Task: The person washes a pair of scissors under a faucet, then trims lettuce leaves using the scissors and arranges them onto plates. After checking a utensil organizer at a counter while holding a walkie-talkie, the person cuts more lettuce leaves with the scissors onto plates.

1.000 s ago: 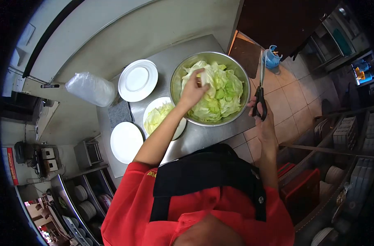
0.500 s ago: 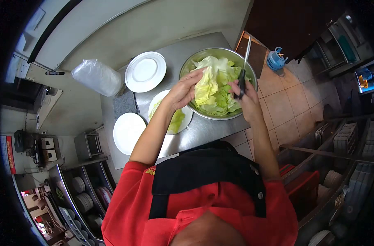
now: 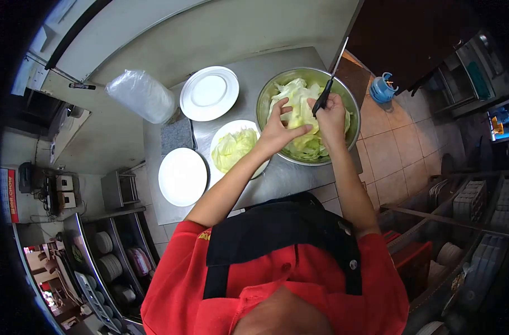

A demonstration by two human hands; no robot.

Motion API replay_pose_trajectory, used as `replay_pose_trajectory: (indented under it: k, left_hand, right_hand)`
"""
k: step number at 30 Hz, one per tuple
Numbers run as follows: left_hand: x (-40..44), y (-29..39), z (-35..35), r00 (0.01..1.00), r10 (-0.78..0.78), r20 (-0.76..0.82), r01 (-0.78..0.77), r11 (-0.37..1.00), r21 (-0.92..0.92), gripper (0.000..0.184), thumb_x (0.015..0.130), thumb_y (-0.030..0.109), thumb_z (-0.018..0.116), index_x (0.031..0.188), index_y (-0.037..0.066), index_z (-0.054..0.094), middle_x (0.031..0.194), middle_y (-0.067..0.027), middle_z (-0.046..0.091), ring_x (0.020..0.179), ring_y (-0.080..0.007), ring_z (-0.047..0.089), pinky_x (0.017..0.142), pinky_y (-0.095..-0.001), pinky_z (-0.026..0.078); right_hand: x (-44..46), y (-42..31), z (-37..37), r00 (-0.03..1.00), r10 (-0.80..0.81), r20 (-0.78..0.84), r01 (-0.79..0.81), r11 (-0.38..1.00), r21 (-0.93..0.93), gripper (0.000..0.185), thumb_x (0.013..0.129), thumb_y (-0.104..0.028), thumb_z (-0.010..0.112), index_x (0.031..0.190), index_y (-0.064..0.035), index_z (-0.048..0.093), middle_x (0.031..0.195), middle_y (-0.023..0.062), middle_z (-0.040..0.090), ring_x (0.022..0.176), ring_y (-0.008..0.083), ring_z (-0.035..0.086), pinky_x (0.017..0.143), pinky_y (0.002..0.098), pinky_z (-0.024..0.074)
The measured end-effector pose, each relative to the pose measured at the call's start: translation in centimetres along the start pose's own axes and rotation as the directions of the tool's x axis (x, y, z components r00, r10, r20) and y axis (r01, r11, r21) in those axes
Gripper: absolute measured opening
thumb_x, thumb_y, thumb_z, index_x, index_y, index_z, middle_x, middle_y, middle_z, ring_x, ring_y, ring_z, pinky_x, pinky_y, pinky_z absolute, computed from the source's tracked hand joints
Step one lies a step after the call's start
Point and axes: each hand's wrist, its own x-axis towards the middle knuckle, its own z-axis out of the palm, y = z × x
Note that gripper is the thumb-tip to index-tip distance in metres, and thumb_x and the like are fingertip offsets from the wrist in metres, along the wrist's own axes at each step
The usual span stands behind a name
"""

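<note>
A steel bowl [image 3: 258, 111] on the metal table holds pale green lettuce [image 3: 307, 146]. Over its left side, my left hand [image 3: 279, 131] has thumb and fingers spread at the leaves; some fingertips are hard to make out among them. My right hand [image 3: 331, 118] is closed around the black handle of a knife [image 3: 325, 96], its thin blade pointing up and away past the bowl's far rim. Left of the bowl, a white plate [image 3: 249, 124] carries a heap of cut lettuce [image 3: 232, 149].
Two more white plates, one at the back [image 3: 208, 92] and one at the front left [image 3: 183, 177], stand on the metal table [image 3: 299, 178]. Beside them are a grey cloth [image 3: 176, 137] and a clear plastic bag [image 3: 141, 96]. A blue gas cylinder [image 3: 382, 89] stands on the floor.
My left hand has lowered the lettuce leaf into the bowl and spread its fingers. My right hand, still with the knife, has come closer to the left. The plated lettuce is now uncovered.
</note>
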Motion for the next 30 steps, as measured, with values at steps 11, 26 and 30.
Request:
replay_pose_trajectory:
  k: [11, 26, 30]
  left_hand:
    - [1.9, -1.6, -1.8, 0.981, -0.187, -0.044, 0.144, 0.867, -0.478, 0.042, 0.083, 0.004, 0.064, 0.121, 0.003, 0.046, 0.092, -0.0061, 0.060, 0.079, -0.0124, 0.061, 0.066, -0.0241, 0.049]
    - [2.0, -0.9, -2.2, 0.934, -0.236, 0.269, 0.337, 0.834, -0.438, 0.022, 0.083, 0.010, 0.068, 0.101, 0.001, 0.058, 0.090, -0.0050, 0.062, 0.073, -0.0097, 0.059, 0.064, -0.0230, 0.049]
    - [2.1, -1.3, -2.1, 0.973, -0.151, 0.175, 0.208, 0.900, -0.383, 0.025, 0.083, 0.008, 0.068, 0.103, 0.001, 0.056, 0.091, -0.0068, 0.062, 0.079, -0.0104, 0.059, 0.067, -0.0235, 0.048]
  right_hand:
    - [-1.5, 1.6, -2.6, 0.995, -0.038, -0.096, 0.044, 0.997, 0.066, 0.030, 0.080, -0.008, 0.072, 0.098, -0.0029, 0.049, 0.087, 0.0051, 0.061, 0.068, 0.0089, 0.057, 0.058, 0.0216, 0.0465]
    - [-2.8, -0.1, -2.8, 0.999, -0.041, 0.002, 0.040, 0.988, 0.150, 0.034, 0.078, 0.002, 0.068, 0.105, -0.0014, 0.048, 0.097, 0.0036, 0.055, 0.085, 0.0102, 0.055, 0.076, 0.0218, 0.0465]
    - [-3.6, -0.3, -3.3, 1.000, 0.005, 0.014, -0.007, 0.994, 0.109, 0.030, 0.080, -0.002, 0.069, 0.103, -0.0008, 0.051, 0.094, 0.0040, 0.057, 0.084, 0.0098, 0.057, 0.075, 0.0209, 0.0461]
